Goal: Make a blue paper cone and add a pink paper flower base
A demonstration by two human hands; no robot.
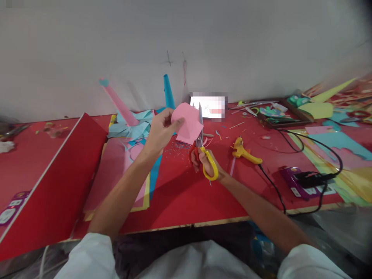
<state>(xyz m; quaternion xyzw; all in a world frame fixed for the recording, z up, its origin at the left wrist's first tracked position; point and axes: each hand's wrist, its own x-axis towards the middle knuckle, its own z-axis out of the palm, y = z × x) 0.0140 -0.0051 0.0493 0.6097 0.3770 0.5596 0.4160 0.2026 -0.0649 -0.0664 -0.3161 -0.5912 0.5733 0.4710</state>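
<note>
Pinched between the thumb and fingers of my left hand (162,128) is a piece of pink paper (187,122) with a rounded edge, held up over the table. My right hand (207,161) grips a pair of scissors (213,169) with one yellow and one red handle. Their blades point upward and stand parted at the paper's right edge. Tiny paper scraps (177,151) lie on the red tabletop (180,201) below. Left of my left hand, sheets of pink, blue and yellow paper (107,170) are stacked.
A yellow glue gun (245,152) with a black cord lies to the right, near a purple power strip (302,184). A pink paper cone (120,102) and a blue one (168,91) stand behind. A red divider board (58,182) rises at left; a dark tray (279,124) sits back right.
</note>
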